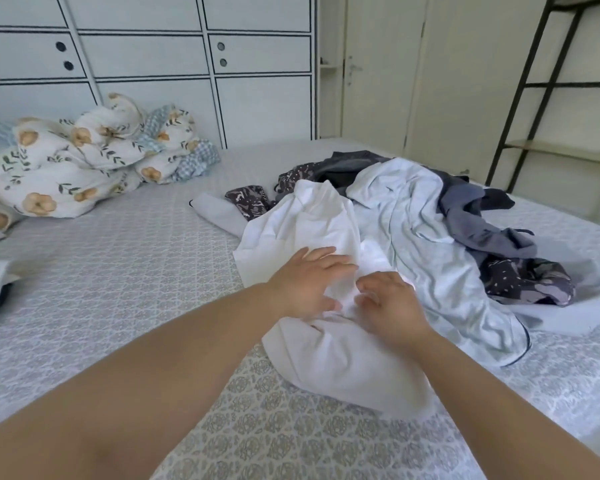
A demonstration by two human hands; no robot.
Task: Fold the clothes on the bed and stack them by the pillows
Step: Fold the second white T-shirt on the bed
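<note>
Garment: white top [302, 220], soft, light, crumpled; take by hem/shoulders
L hand [300, 284]: fingers spread, flat on top
R hand [387, 303]: fingers curled loosely, touching cloth, grip unclear

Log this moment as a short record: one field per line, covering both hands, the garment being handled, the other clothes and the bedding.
left hand: fingers spread, resting on the white garment
right hand: fingers curled, touching the same garment
white garment: crumpled, unfolded, nearest the person
pale blue garment: spread loose, right of the white one
dark clothes: heaped beyond the pale blue garment
floral quilt: bunched far left
bed: patterned sheet
</note>
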